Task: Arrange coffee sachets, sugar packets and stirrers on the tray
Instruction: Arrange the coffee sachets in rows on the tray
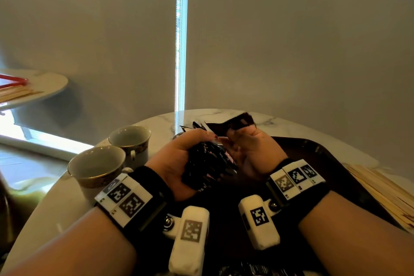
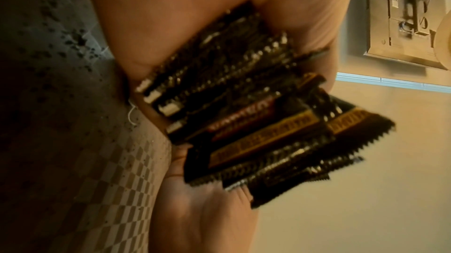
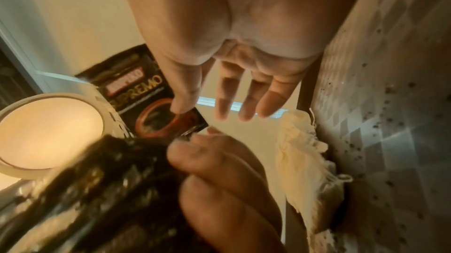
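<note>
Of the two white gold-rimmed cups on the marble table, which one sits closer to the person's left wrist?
The near white gold-rimmed cup, right beside the left wristband; the other cup stands behind it, farther up the table.

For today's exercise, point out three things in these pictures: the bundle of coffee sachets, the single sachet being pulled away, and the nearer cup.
bundle of coffee sachets (image 1: 209, 163), head view, middle of the dark stack.
single sachet (image 3: 136, 91), right wrist view, printed front face.
nearer cup (image 1: 96, 167), head view, inner wall.

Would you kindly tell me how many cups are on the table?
2: one cup nearer, left of the left hand; the second cup just behind it. Others may be out of view.
</note>
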